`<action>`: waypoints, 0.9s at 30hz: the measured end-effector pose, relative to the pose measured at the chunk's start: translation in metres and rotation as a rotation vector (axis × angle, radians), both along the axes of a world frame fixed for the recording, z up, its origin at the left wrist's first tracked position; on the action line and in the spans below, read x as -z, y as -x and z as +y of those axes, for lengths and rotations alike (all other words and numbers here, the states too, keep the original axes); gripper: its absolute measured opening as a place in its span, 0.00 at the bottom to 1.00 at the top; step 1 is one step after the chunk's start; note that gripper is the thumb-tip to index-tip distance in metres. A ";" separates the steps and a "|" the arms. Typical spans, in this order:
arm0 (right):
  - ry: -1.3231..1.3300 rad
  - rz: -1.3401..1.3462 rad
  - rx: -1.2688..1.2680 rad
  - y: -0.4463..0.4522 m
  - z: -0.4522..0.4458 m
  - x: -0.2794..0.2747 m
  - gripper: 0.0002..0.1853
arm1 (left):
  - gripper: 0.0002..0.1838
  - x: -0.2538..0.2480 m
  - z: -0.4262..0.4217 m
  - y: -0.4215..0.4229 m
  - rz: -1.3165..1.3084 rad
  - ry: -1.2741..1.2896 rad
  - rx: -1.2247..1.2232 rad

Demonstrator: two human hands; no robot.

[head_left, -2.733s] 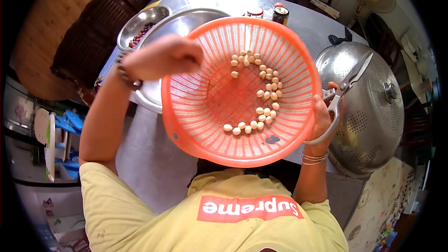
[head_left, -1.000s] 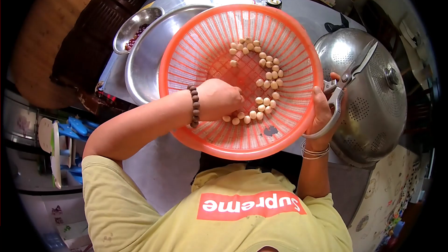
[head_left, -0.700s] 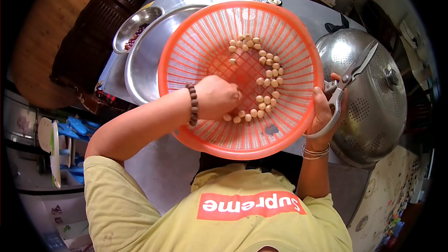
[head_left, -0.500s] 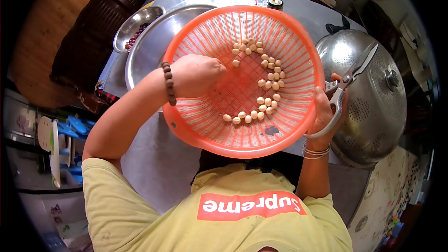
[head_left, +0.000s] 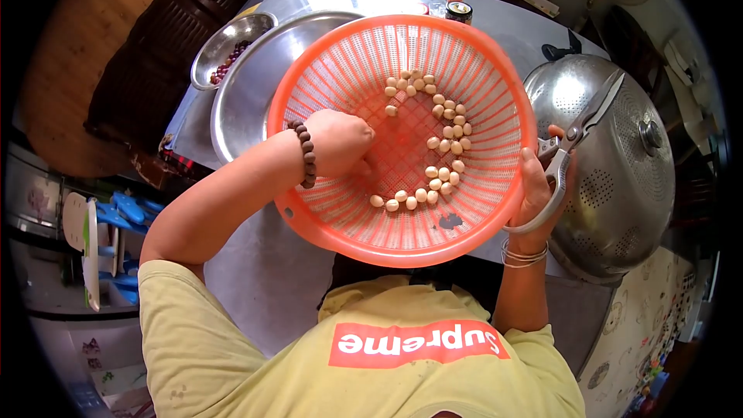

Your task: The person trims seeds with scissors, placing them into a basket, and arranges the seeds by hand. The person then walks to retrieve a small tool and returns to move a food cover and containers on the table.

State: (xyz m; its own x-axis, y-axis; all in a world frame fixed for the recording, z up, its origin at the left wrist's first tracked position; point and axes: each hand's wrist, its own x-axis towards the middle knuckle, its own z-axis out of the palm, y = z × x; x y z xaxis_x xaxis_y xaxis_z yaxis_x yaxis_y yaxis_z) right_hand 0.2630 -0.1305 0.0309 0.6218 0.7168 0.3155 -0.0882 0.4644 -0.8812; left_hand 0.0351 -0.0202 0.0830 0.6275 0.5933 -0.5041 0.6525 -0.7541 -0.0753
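Observation:
A round orange plastic basket (head_left: 495,217) is tilted up in front of me. Pale, round, lotus-like seeds (head_left: 432,186) lie in a curved line over its floor. My left hand (head_left: 338,142), with a beaded bracelet, reaches over the left rim. Its fingers are curled down near the basket floor; what they may hold is hidden. On the right side, my right hand (head_left: 534,193) grips the basket rim with the thumb on top. That same hand also keeps a pair of scissors (head_left: 571,135), blades pointing up and away, against the rim.
Behind the basket, a large steel basin (head_left: 240,101) stands on the grey table. A smaller steel bowl (head_left: 203,70) at far left holds dark red pieces. At right leans a big perforated steel lid (head_left: 619,186). A dark-lidded jar (head_left: 458,11) stands at the back.
My left hand has moved right and slightly lower, further into the basket. My right hand keeps its grip on the basket and scissors. The seeds lie in nearly the same places.

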 end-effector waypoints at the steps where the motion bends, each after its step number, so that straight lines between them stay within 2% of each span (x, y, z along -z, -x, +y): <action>1: 0.000 0.001 0.001 0.000 0.000 0.000 0.19 | 0.15 -0.004 -0.003 -0.003 0.015 -0.002 -0.045; 3: 0.016 -0.043 0.001 -0.001 -0.001 -0.001 0.19 | 0.16 -0.004 -0.005 -0.005 0.031 -0.004 -0.092; 6: 0.006 -0.011 -0.011 -0.001 -0.001 0.000 0.19 | 0.15 0.004 -0.004 -0.004 0.012 -0.012 -0.013; 11: 0.003 -0.024 -0.012 -0.001 -0.002 0.001 0.19 | 0.08 0.007 0.001 0.001 -0.043 -0.031 0.069; 20: 0.019 -0.036 0.005 0.000 -0.004 0.000 0.19 | 0.06 0.000 0.003 0.001 -0.015 -0.048 0.044; 23: 0.022 -0.036 0.005 0.000 -0.003 0.001 0.19 | 0.05 -0.005 0.019 0.016 -0.174 -0.070 -0.004; 27: 0.012 -0.023 0.009 0.001 -0.002 0.001 0.19 | 0.05 -0.017 0.024 0.025 -0.249 -0.067 0.041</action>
State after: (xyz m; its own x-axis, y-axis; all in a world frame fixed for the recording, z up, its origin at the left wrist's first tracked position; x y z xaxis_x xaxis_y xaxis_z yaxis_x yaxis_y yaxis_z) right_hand 0.2622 -0.1322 0.0302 0.6208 0.7150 0.3215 -0.0633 0.4545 -0.8885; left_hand 0.0104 0.0040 0.1004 0.7517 0.5916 -0.2916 0.6261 -0.7790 0.0335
